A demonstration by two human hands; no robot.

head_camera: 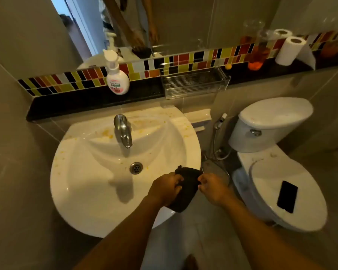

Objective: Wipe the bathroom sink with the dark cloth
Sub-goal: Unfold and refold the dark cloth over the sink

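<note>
1. Surroundings: white sink (82, 184) mounted below a black ledge (66, 108). Chrome faucet (123, 131) juts over the basin and its spout hangs above the drain (136, 167). Toilet (281, 172) sits just right of the sink, lid down, with a black phone (287, 196) lying flat on the lid. A hose sprayer (220, 121) hangs on the wall between sink and toilet.
2. On the ledge: white pump bottle (117, 75), clear plastic tray (195, 82) overhanging the edge, an orange-tinted clear bottle (257, 53), and a paper roll (289, 50).
3. Grip: left hand (165, 189) is closed around the dark cloth (185, 190); right hand (213, 187) pinches the cloth's upper right edge with its fingertips. Cloth is bunched, held over the sink's near right rim. Whether it touches the rim: can't tell.
4. Materials: sink is glossy ceramic with a rounded outline and yellow specks and smears around the faucet base and the left rim. Cloth is matte and soft. The strip above the ledge is multicolour rectangular mosaic tile (183, 61).
5. Hidden or unclear: the cloth's lower part is behind the left hand. The mirror (164, 22) is cut off at the top and shows both arms reflected. The bottle label is unreadable.
</note>
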